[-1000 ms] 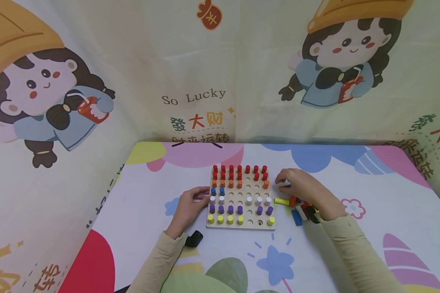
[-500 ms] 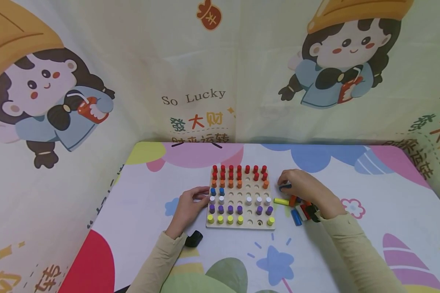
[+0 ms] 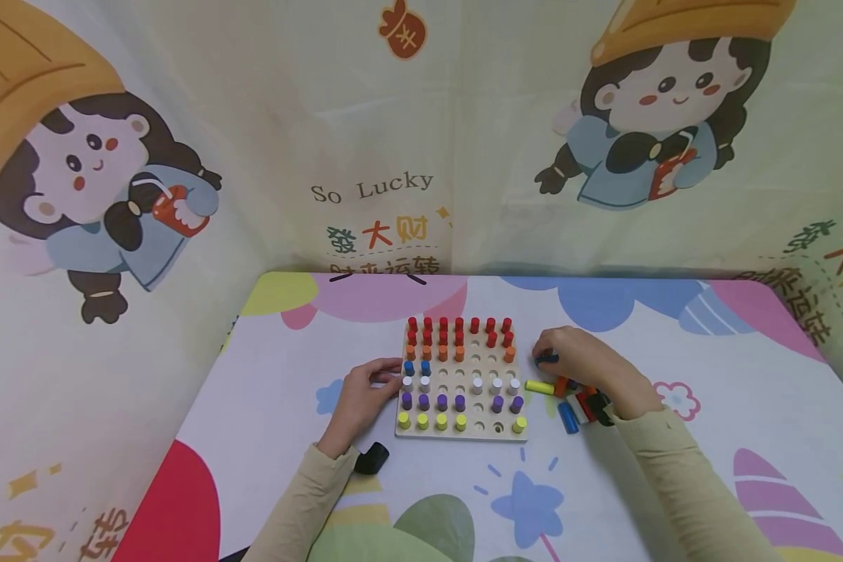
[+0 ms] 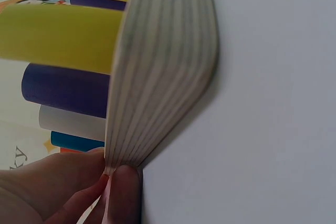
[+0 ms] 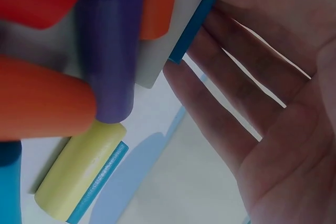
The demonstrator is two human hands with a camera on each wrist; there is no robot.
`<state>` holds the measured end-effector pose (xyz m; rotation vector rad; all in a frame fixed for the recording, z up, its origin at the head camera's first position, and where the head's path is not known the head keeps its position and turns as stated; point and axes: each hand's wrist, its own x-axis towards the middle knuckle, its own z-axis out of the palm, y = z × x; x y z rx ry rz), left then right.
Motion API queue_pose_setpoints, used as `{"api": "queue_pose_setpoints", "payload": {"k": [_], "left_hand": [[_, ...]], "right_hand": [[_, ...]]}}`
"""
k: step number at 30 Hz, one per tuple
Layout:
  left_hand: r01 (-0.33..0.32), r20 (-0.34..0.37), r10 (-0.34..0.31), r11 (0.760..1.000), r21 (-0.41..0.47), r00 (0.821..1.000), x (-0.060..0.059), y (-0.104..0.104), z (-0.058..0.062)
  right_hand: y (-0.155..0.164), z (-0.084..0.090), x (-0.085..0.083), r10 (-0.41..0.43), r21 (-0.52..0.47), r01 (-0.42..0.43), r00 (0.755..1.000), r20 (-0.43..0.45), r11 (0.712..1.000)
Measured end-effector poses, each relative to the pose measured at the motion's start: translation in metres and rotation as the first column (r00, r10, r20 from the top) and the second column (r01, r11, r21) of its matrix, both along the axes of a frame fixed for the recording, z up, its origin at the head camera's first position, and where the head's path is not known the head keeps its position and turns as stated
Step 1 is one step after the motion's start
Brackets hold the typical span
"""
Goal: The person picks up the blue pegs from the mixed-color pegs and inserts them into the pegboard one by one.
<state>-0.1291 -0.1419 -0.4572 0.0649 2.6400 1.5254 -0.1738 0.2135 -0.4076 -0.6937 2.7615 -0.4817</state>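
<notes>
Head view: right hand (image 3: 581,361) on blue peg (image 3: 546,359) (beside pegboard (image 3: 460,431)).

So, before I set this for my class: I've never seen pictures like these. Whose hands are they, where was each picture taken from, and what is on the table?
No machine here: a person works with two bare hands. The wide picture comes from a camera on their head; the two close, blurry ones come from cameras on each wrist. On the table lies a wooden peg board with rows of coloured pegs standing in its holes. The left hand grips the board's left edge. The right hand pinches a blue peg beside the board. Loose pegs lie under that wrist, among them a yellow peg.
</notes>
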Motion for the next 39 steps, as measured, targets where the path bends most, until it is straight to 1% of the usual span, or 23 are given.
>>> {"api": "queue_pose_setpoints", "payload": {"k": [6, 14, 21, 29, 31, 39], "left_hand": [[0.003, 0.000, -0.003, 1.000, 0.002, 1.000, 0.000, 0.000, 0.001], [0.002, 0.003, -0.002, 1.000, -0.010, 1.000, -0.001, -0.001, 0.000], [-0.001, 0.004, 0.002, 1.000, -0.022, 1.000, -0.001, -0.001, -0.001], [-0.007, 0.015, 0.007, 1.000, -0.026, 1.000, -0.002, -0.001, 0.001], [-0.006, 0.015, 0.007, 1.000, -0.025, 1.000, -0.002, -0.001, 0.001], [-0.003, 0.016, 0.003, 1.000, -0.018, 1.000, -0.002, -0.001, 0.001]], "right_hand": [[0.001, -0.001, 0.000, 0.023, -0.002, -0.023, 1.000, -0.011, 1.000], [-0.001, 0.001, 0.002, 0.065, -0.020, -0.067, 0.994, -0.089, 0.998], [-0.005, 0.005, 0.004, 0.051, -0.027, -0.055, 0.990, -0.128, 0.998], [-0.008, 0.011, 0.006, 0.040, -0.043, -0.049, 0.984, -0.174, 0.998], [-0.009, 0.013, 0.007, 0.030, -0.045, -0.039, 0.984, -0.175, 0.998], [-0.017, 0.024, 0.010, 0.036, -0.044, -0.045, 0.983, -0.178, 0.998]]}}
